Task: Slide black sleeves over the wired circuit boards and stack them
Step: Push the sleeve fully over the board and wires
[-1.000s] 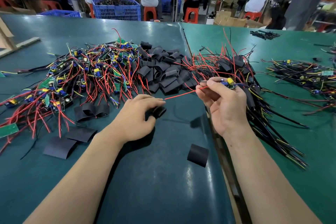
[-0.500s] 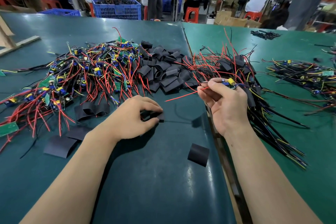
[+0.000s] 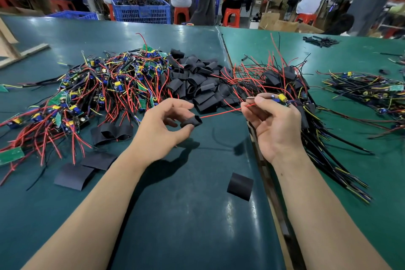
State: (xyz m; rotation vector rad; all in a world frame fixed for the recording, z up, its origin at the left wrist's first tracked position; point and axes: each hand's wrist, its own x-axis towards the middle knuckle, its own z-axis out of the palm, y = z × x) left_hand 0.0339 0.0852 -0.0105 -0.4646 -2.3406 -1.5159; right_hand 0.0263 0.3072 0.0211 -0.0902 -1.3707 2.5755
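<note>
My left hand (image 3: 161, 128) pinches a black sleeve (image 3: 191, 121) between thumb and fingers, lifted off the table. My right hand (image 3: 274, 123) grips a small circuit board (image 3: 280, 98) with a yellow part, and its red wire (image 3: 221, 113) runs left with its tip at the sleeve's mouth. A heap of bare wired boards (image 3: 98, 90) lies at the left. Behind the hands sits a pile of black sleeves (image 3: 197, 85). Sleeved boards (image 3: 306, 120) with long wires are stacked to the right of my right hand.
Loose flat sleeves lie on the green table: one (image 3: 240, 185) near my right forearm, others (image 3: 74, 175) at the left. More wired boards (image 3: 370, 92) lie far right. A seam (image 3: 269, 182) divides two table tops. People sit at benches behind, by a blue crate (image 3: 142, 10).
My left hand picked the sleeve up off the table and raised it to the tip of the red wire. My right hand stayed nearly still with the board.
</note>
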